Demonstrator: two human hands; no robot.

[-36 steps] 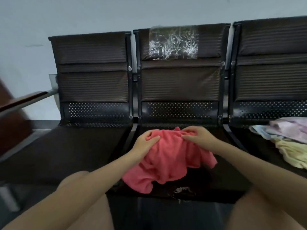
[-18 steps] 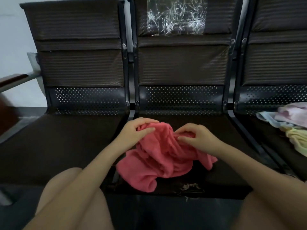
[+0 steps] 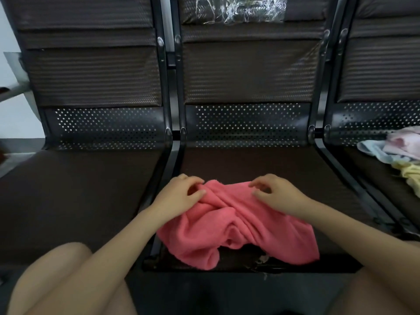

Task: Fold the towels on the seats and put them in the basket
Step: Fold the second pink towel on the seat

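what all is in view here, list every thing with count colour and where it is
seats: three, dark brown with black perforated metal, side by side in a row
red towel: one, coral red, crumpled on the front of the middle seat
towel pile: pink, light blue and pale yellow, count unclear, on the right seat at the frame edge
clear plastic wrap: one patch, transparent, on top of the middle backrest
wall: pale, behind the left seat
knees: two, bare, at the bottom corners
left hand: pinching the towel's far left edge
right hand: fingers curled on the towel's far right edge
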